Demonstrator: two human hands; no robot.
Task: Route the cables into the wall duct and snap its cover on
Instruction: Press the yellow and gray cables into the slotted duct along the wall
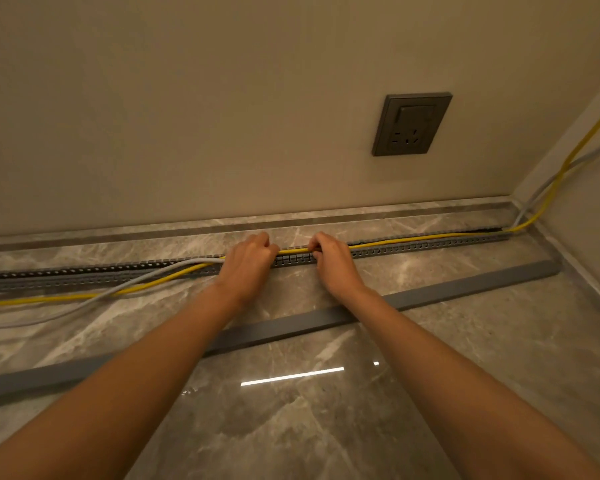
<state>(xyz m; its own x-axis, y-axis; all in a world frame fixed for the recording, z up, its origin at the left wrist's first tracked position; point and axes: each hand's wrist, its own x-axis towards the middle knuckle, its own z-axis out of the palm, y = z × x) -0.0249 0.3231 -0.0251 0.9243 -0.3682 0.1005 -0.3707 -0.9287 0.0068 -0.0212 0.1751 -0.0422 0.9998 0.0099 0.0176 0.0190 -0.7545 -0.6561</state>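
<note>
Two hands (pixel 248 263) (pixel 331 261) press cables (pixel 293 251) into duct (pixel 413 249) on marble floor (pixel 291 427).

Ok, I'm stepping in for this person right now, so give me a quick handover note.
Left hand and right hand: both pinch the yellow cable over the slotted duct.
Done: right of the hands, the yellow cable lies along the duct.
Left: yellow cable and grey cable hang out onto the floor on the left; tuck them in.
Cover lies loose on the floor; snap it on last.
</note>
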